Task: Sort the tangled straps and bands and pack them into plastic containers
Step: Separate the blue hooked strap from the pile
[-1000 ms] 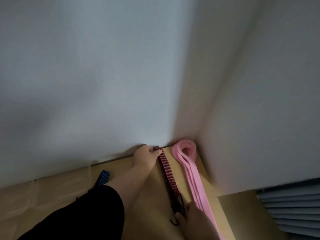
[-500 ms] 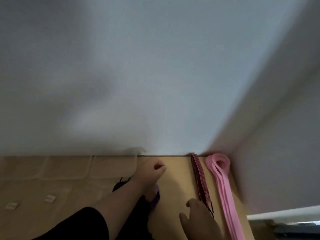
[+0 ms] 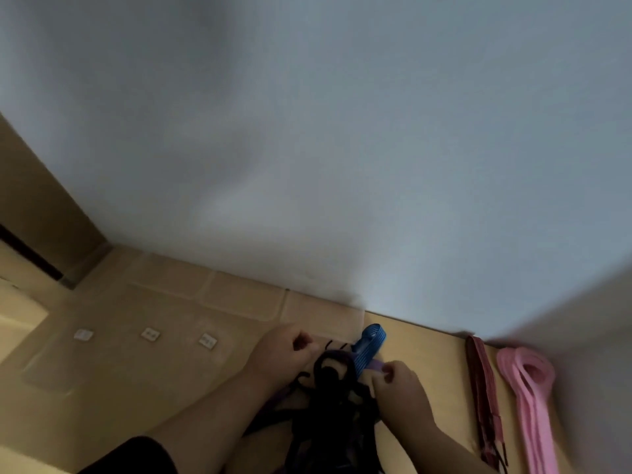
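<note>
While the pink band (image 3: 528, 388) lies apart, both hands — left hand (image 3: 284, 354), right hand (image 3: 398, 384) — pinch the dark tangle (image 3: 337, 398).

2 bare arms enter from the lower edge of the head view, each ending in a bare hand. The left hand (image 3: 285, 350) shows no ring, watch or glove, and its forearm is uncovered up to a black sleeve (image 3: 136, 456) that begins near the elbow, at the bottom edge of the picture; the sleeve looks plain, with no print or seam that can be made out in the dim, blurred light. The right hand (image 3: 398, 384) is likewise bare, with no jewellery visible, and its forearm runs uncovered to the lower edge. Fingernails appear short and unpainted, though blur hides detail.
</note>
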Available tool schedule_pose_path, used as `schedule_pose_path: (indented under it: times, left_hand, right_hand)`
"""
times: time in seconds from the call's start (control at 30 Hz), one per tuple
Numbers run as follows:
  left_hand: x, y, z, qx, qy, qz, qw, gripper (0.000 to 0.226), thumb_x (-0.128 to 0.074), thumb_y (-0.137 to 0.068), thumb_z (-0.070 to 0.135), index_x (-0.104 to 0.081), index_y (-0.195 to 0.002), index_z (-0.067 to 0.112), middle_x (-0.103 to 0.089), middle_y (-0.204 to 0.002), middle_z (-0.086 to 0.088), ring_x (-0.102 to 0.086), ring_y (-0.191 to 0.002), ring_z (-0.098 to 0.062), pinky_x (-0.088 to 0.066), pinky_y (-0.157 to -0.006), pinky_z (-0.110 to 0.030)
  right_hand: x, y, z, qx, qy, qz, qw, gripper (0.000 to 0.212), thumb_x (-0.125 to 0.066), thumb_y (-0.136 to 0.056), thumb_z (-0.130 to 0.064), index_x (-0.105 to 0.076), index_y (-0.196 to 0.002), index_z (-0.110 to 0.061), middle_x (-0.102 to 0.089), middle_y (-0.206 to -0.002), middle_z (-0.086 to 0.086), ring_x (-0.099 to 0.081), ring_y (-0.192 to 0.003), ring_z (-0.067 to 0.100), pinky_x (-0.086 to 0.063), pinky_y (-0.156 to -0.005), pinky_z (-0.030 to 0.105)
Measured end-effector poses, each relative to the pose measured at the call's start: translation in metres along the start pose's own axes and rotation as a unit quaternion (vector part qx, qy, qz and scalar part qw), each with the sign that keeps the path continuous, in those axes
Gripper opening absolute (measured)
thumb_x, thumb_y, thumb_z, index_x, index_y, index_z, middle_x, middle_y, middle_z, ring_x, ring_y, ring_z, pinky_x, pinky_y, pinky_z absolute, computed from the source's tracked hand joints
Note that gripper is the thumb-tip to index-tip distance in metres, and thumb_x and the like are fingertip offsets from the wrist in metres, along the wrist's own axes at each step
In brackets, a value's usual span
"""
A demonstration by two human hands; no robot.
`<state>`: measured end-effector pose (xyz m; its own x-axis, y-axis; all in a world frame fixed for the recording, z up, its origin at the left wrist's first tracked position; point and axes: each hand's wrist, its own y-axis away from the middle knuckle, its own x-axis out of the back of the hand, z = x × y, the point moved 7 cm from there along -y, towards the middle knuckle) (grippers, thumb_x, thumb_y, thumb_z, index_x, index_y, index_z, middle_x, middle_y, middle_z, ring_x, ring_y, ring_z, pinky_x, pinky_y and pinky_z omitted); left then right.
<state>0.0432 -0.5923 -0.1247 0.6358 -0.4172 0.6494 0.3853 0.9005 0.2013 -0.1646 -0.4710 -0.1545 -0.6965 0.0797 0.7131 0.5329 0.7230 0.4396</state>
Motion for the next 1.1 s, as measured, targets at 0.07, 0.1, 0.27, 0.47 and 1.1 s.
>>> schedule_pose_path:
  times: [0.07, 0.1, 0.27, 0.47, 1.1]
  left_hand:
    - [-0.004, 0.003, -0.010, -0.001, 0.001, -0.016, 1.000, 0.010, -0.070, -0.089, 0.031, -0.067, -0.089, 0.021, -0.064, -0.089, 0.007, -0.061, -0.086, -0.010, -0.045, -0.073, -0.018]
    - [-0.006, 0.005, -0.014, 0.000, 0.000, -0.023, 1.000, 0.012, -0.070, -0.089, 0.031, -0.069, -0.093, 0.020, -0.065, -0.092, 0.007, -0.061, -0.088, -0.009, -0.044, -0.073, -0.014]
    - [-0.019, 0.006, -0.026, 0.017, 0.003, -0.058, 0.998, 0.024, -0.070, -0.089, 0.030, -0.068, -0.111, 0.021, -0.062, -0.106, 0.008, -0.061, -0.093, -0.006, -0.044, -0.075, -0.010]
    - [-0.033, 0.002, -0.019, 0.007, -0.002, -0.107, 0.994, 0.029, -0.071, -0.087, 0.028, -0.063, -0.114, 0.025, -0.054, -0.105, 0.009, -0.060, -0.095, -0.009, -0.047, -0.081, -0.020]
    - [-0.029, 0.035, 0.080, -0.114, 0.164, -0.311, 0.929, 0.033, -0.061, -0.082, 0.052, -0.064, -0.094, 0.022, -0.063, -0.086, 0.003, -0.060, -0.079, -0.012, -0.053, -0.081, -0.044]
  right_hand:
    - [-0.006, -0.012, -0.001, -0.059, -0.064, -0.011, 0.996, 0.011, -0.053, -0.097, -0.025, -0.060, -0.096, -0.016, -0.066, -0.089, 0.003, -0.064, -0.079, 0.018, -0.056, -0.066, 0.037]
    - [-0.010, -0.017, -0.002, -0.082, -0.089, -0.023, 0.992, 0.015, -0.052, -0.098, -0.023, -0.064, -0.093, -0.014, -0.069, -0.086, 0.007, -0.068, -0.079, 0.023, -0.060, -0.071, 0.042]
    - [-0.034, -0.037, -0.001, -0.126, -0.126, -0.067, 0.982, 0.021, -0.057, -0.097, -0.026, -0.070, -0.087, -0.012, -0.073, -0.082, 0.013, -0.071, -0.077, 0.032, -0.059, -0.076, 0.051]
    - [-0.039, -0.029, -0.013, -0.137, -0.271, -0.079, 0.949, 0.015, -0.059, -0.100, -0.020, -0.070, -0.100, -0.010, -0.067, -0.075, 0.010, -0.062, -0.060, 0.022, -0.051, -0.046, 0.026]
    - [0.093, 0.066, -0.114, 0.102, -0.479, 0.073, 0.869, 0.015, -0.061, -0.098, -0.016, -0.073, -0.091, -0.012, -0.070, -0.080, 0.006, -0.061, -0.080, 0.019, -0.051, -0.081, 0.038]
